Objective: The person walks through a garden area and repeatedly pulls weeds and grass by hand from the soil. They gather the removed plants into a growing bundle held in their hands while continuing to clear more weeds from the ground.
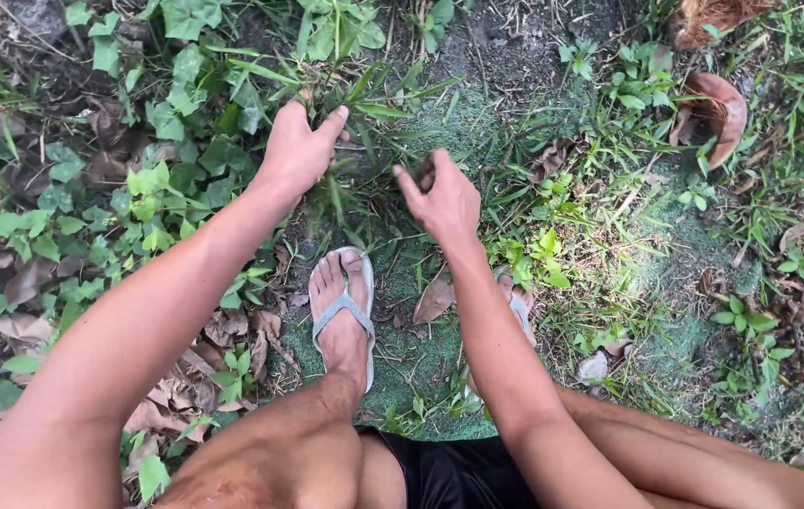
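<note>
Left hand grip clamped on grass tuft; right hand fingers curled, empty.

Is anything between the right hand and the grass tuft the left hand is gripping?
Nothing visible. The left hand is closed on the grass tuft. The right hand sits beside it, fingers curled, with only mossy ground and a few thin blades in the gap.
</note>
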